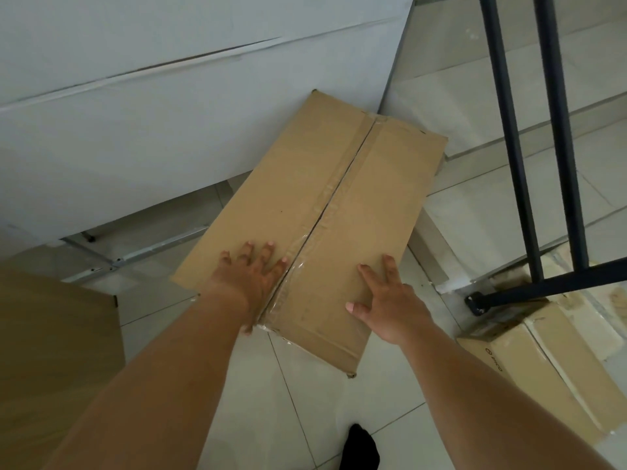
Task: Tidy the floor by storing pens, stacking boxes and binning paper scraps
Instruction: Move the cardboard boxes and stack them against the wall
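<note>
**Stacking boxes: both palms flat on the long carton, rest of job not visible**

Starting nearest: a dark shoe or sock tip [363, 446] shows at the bottom edge on the pale tiled floor [305, 401]. At the left edge sits a tan cardboard surface [51, 351], prob. another box, cut off by the frame. At right, a second taped carton [543, 378] lies on the floor with the foot of a dark metal frame [509, 293] resting on or just beside its far end; can't tell which.

Hands next. Left hand [249, 279] lies palm-down, fingers spread, on the near-left part of the long cardboard box [322, 205], fingertips just beside the taped centre seam [336, 184]. Right hand [390, 307] is also open and flat, on the near-right flap, thumb out toward the seam. Neither hand curls round anything; both press on the lid, w/ no grip under an edge. The box runs away from the person at a slant, near end under the hands, far end tucked against the white panel [169, 113] and glass wall behind.

Progress, as a judgement: box step is underway, approx. midway at best. At least two cartons lie apart, not stacked. No pens, paper scraps or bin in view, so that part can't be judged.
</note>
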